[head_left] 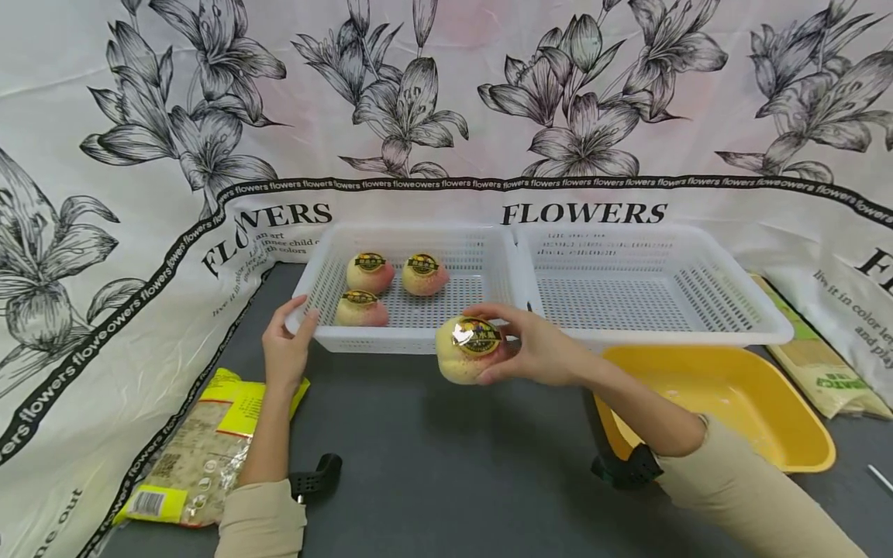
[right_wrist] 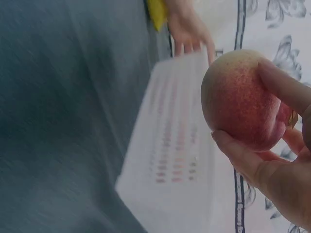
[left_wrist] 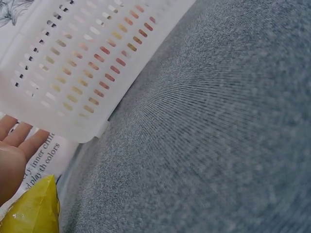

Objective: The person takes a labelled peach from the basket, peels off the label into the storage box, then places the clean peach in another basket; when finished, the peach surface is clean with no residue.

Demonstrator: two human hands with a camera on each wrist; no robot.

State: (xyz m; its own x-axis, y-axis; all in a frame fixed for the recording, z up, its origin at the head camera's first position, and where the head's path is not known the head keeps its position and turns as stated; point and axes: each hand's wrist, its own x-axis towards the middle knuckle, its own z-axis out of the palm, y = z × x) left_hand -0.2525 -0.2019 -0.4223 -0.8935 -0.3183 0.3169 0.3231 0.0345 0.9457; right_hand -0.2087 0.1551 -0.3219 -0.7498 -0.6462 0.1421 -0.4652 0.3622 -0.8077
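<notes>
A: Largest items first. What is recorded across the back of the head view?

B: A flower-printed cloth (head_left: 446, 101) is hung across the top of the frame and spread down both sides; a dark grey table (head_left: 432, 465) is seen below it, filling the lower centre.

A: And the containers?

B: Two white perforated baskets are set side by side at mid-frame; the right basket (head_left: 753, 329) is seen with nothing in it; the left basket (head_left: 488, 263) is noted with three stickered peaches (head_left: 370, 271) in its left half; a yellow tub (head_left: 788, 422) is placed at lower right, partly under the right basket's near edge.

A: Packets?

B: A yellow-labelled packet (head_left: 202, 449) is laid at lower left; a second packet (head_left: 823, 372) is seen at the right edge, beyond the tub.

A: Hands?

B: The left hand (head_left: 286, 349) is held against the left basket's near-left corner, thumb over the rim, fingers curled at the wall; in the left wrist view the fingers (left_wrist: 19, 138) are seen at lower left beside that corner. The right hand (head_left: 537, 349) is clamped around a peach (head_left: 469, 353); fingers and thumb are curled about it.

A: Position of that peach?

B: Centre of the head view, just in front of the left basket's near rim, above the table; a gold-and-black sticker (head_left: 477, 335) is carried on top; in the right wrist view its red-blushed skin (right_wrist: 240, 99) is recorded at upper right.
</notes>
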